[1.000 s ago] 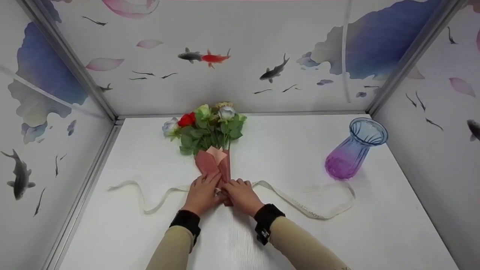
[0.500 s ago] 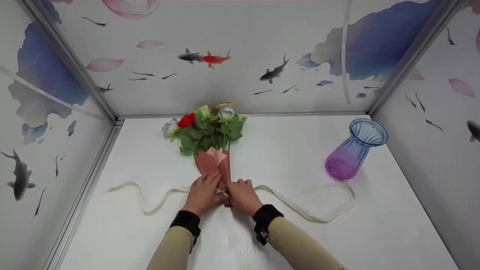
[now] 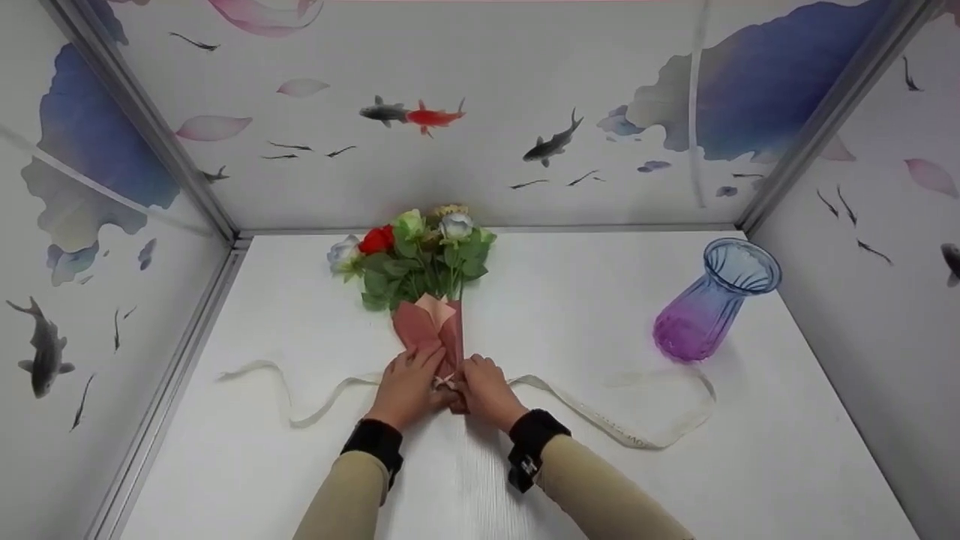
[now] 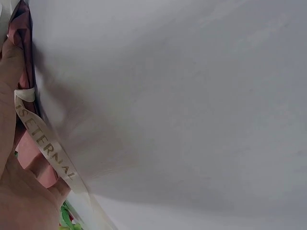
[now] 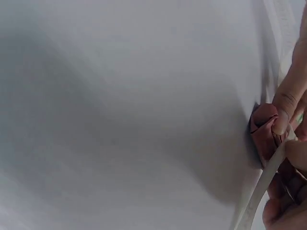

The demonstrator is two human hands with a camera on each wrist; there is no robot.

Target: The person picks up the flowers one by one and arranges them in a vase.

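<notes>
A bouquet of artificial-looking flowers (image 3: 405, 259) lies on the table, its stems wrapped in dusty-red paper (image 3: 415, 324). My left hand (image 3: 405, 386) holds the lower part of the wrapping, fingers over the top and thumb at the near end. From the right, my right hand (image 3: 489, 391) has its fingers curled and pinches the cream ribbon (image 3: 551, 388) beside a crossing at the paper's narrow end. In the left wrist view the ribbon (image 4: 48, 146) shows printed letters and loops round the paper (image 4: 25, 62). The paper's folded end (image 5: 264, 129) appears beside a thumb in the right wrist view.
A blue-to-purple glass vase (image 3: 712, 304) stands at the right on the white table (image 3: 570, 300). One ribbon tail lies in waves to the left, the other curves out below the vase. Printed wall panels (image 3: 480, 60) enclose the back and sides.
My right hand has shifted slightly right, away from the left hand, and the ribbon's crossing now shows between them. The left hand keeps its hold; the right ribbon tail has shifted a little.
</notes>
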